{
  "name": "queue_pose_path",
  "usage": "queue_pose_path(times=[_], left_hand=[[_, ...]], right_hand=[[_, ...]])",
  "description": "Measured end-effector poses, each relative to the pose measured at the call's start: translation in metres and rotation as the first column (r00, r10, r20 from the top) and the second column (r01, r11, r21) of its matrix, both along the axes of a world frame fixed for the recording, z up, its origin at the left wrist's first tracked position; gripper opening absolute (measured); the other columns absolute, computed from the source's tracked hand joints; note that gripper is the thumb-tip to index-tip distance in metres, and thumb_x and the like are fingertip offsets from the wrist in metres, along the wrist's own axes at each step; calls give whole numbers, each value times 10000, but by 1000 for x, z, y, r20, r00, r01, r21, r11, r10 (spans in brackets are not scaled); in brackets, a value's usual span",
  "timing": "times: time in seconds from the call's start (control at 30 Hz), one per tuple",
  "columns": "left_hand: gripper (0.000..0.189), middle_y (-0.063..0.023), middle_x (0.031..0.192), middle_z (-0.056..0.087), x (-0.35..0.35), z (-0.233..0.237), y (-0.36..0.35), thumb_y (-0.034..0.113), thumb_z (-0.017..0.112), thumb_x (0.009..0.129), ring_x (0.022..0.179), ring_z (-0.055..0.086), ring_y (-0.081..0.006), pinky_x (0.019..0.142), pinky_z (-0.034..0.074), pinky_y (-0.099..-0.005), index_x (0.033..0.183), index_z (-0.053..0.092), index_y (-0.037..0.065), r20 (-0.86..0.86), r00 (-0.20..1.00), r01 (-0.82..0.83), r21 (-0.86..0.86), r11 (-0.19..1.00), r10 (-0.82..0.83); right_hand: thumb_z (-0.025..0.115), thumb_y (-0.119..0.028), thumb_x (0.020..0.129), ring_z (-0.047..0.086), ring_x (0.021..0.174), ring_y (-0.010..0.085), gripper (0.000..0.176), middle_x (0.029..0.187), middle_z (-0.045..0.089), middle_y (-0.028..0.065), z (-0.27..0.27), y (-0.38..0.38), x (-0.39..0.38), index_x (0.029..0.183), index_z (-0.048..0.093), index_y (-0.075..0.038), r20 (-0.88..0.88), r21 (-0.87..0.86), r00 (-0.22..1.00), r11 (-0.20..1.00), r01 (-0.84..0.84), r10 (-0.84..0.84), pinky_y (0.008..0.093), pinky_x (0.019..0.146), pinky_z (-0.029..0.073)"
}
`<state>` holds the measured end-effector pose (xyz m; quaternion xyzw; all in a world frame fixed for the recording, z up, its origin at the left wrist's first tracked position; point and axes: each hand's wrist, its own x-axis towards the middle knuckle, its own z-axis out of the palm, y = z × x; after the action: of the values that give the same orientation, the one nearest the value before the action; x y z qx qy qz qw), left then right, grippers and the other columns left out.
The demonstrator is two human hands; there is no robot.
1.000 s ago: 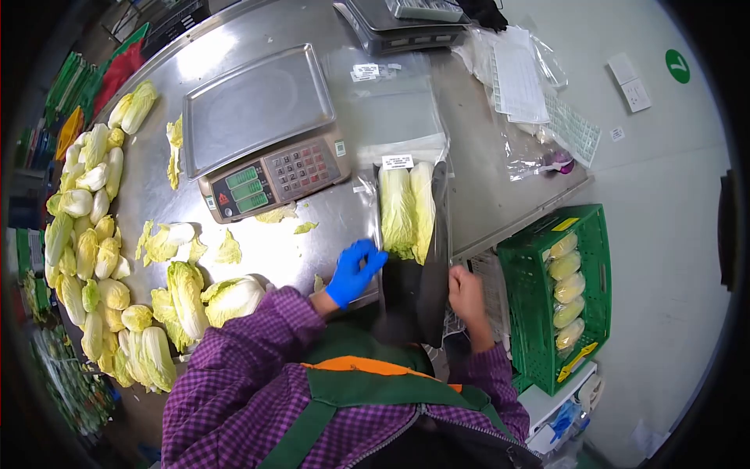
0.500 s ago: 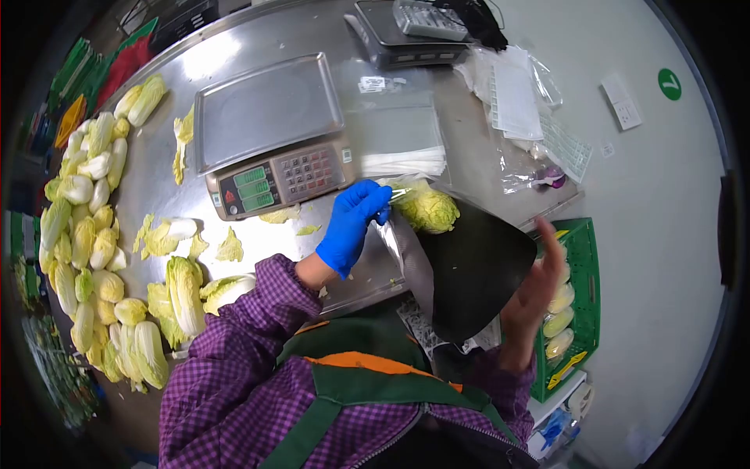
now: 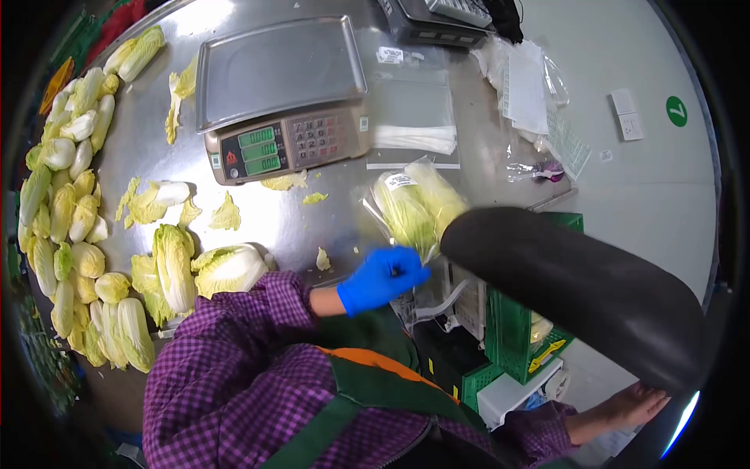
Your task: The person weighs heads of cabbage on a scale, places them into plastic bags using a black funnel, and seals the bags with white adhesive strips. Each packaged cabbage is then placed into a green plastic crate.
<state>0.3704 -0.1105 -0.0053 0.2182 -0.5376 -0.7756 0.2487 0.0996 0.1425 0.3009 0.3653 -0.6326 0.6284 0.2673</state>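
Two napa cabbages (image 3: pixel 408 207) lie on the metal table inside a clear plastic bag (image 3: pixel 428 173) with a white printed label. My left hand (image 3: pixel 385 279), in a blue glove, is closed at the bag's near end, its fingers curled where the film gathers. My right hand (image 3: pixel 629 408), bare, is far out at the lower right, its fingers closed at the lower end of a long black curved sheet (image 3: pixel 570 289). The sheet's other end is beside the bagged cabbages. The fingers' exact hold on it is partly hidden.
A scale (image 3: pixel 281 86) with lit green displays stands behind. Flat plastic bags (image 3: pixel 414 139) lie to its right. Loose napa cabbages (image 3: pixel 82 203) are heaped at the left, and leaf scraps (image 3: pixel 226 213) lie about. A green crate (image 3: pixel 508 336) stands right of the table.
The black sheet has come away from around the cabbage and swung right with my right hand. The bagged cabbages now rest on the table. My left hand has moved down and closer to me.
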Motion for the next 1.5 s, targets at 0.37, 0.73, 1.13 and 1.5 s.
queue_pose_path(times=[0.37,0.73,1.13,1.5], left_hand=[[334,-77,688,608,48,-56,64,351,609,877,627,543,-137,636,458,-288,811,650,25,394,882,316,-87,945,-258],[235,-8,816,654,24,-72,106,238,601,895,683,536,-59,652,446,-209,938,671,17,369,913,-35,492,870,-172],[242,-39,867,668,31,-73,117,217,581,908,751,580,-80,704,474,-217,1021,660,19,323,943,-106,509,854,-75],[201,-51,892,661,36,-63,132,153,536,924,761,583,-98,718,470,-222,1007,656,14,379,925,-197,542,817,-29]], right_hand=[[597,-6,818,514,1099,219,675,1397,343,126,-215,-108,30,1409,274,-48,581,707,814,505,-495,-15,305,848,470],[601,-13,819,538,571,86,396,693,601,48,-343,-28,17,1205,510,-21,827,540,550,441,-717,-118,225,534,438],[662,-37,768,572,658,161,356,775,593,90,-310,-46,31,1109,564,-13,-108,884,923,460,-81,369,282,591,459],[679,-63,750,597,682,233,182,781,577,92,-291,-78,129,912,598,-39,738,605,468,-169,-778,487,321,614,472]])
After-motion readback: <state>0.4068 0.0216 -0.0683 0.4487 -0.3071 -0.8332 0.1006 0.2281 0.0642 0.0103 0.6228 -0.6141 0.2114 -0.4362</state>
